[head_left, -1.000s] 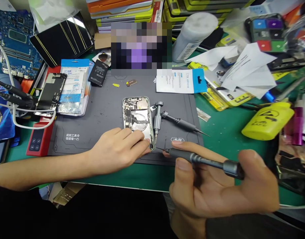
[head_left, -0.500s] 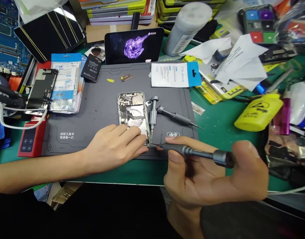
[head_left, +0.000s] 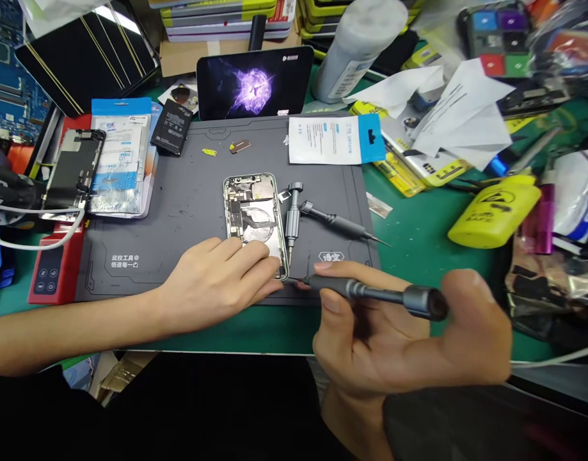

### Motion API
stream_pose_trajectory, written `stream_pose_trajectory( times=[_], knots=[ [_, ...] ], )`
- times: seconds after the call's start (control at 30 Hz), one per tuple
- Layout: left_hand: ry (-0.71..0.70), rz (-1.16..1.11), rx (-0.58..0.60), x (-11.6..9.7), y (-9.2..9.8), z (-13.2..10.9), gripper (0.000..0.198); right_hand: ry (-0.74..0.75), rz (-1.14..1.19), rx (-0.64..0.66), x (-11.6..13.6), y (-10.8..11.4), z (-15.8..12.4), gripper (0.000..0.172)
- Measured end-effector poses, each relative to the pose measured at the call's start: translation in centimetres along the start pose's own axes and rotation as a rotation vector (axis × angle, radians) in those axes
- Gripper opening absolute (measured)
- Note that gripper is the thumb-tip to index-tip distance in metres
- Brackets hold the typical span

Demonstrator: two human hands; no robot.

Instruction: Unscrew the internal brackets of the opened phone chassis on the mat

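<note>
An opened phone [head_left: 258, 221] with its inner parts bare lies on a dark grey work mat [head_left: 178, 192]. My left hand [head_left: 221, 272] grips the phone's lower part, its fingers curled over the frame and covering that end. A dark screwdriver [head_left: 370, 291] is held in my right hand [head_left: 394, 339], lying nearly level with its tip at the phone's bottom edge. Whether the tip sits in a screw is too small to tell. Two more screwdrivers rest right of the phone: a grey one [head_left: 293, 218] upright along its side and a darker one [head_left: 344, 225] slanting away.
At the back stands a phone with a lit purple picture [head_left: 255, 83]. A black battery [head_left: 172, 127] and a removed phone screen [head_left: 75, 168] lie left. Small metal pieces [head_left: 239, 146] are on the mat. A yellow bottle [head_left: 495, 211] and papers [head_left: 461, 115] crowd the right.
The whole view has shifted slightly left and up. Both hands keep their hold on the phone and the screwdriver. The picture on the standing phone has changed.
</note>
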State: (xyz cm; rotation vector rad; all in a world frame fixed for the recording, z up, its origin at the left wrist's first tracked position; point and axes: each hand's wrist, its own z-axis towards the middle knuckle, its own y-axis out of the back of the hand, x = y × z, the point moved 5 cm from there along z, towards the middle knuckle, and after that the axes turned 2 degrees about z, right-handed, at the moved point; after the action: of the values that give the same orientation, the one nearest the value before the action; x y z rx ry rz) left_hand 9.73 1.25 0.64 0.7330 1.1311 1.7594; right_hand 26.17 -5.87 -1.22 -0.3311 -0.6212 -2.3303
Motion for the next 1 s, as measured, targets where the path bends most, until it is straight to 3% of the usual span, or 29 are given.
stream_pose_trajectory(
  times=[0.47,1.0],
  knots=[
    [-0.008,0.007,0.015,0.00,-0.09,-0.22,0.035,-0.092,0.077,0.004,0.16,-0.49,-0.07,0.083],
    [0.004,-0.018,0.002,0.04,-0.16,-0.35,0.033,-0.039,0.053,0.025,0.50,-0.47,-0.05,0.091]
  ],
)
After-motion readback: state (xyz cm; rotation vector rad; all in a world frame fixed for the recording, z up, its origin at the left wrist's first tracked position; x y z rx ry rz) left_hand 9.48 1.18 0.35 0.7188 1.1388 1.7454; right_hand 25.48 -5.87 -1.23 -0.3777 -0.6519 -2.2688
